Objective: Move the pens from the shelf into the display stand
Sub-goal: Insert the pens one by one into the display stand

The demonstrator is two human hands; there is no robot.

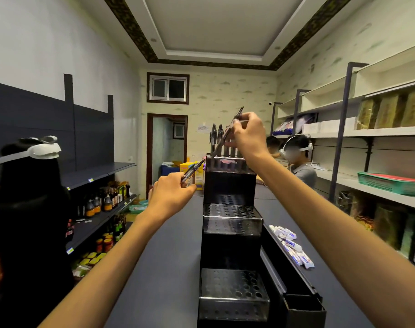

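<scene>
A black three-tier display stand point(230, 237) with perforated clear trays stands on the dark shelf top point(164, 268) in front of me. Several dark pens point(216, 136) stand upright in its top tier. My right hand point(248, 136) is raised over that tier and pinches a dark pen point(227, 132) held at a slant, tip down toward the holes. My left hand point(171, 194) hovers left of the stand and grips a clear-barrelled pen point(193, 171) pointing up and right. The two lower tiers show only bare holes.
A black open box point(303, 306) sits right of the stand, with small white packets point(291, 247) beside it. A person in black with a headset point(24, 209) stands close at left by bottle shelves. Another person point(299, 157) stands beyond the stand. Wall shelves with goods run along the right.
</scene>
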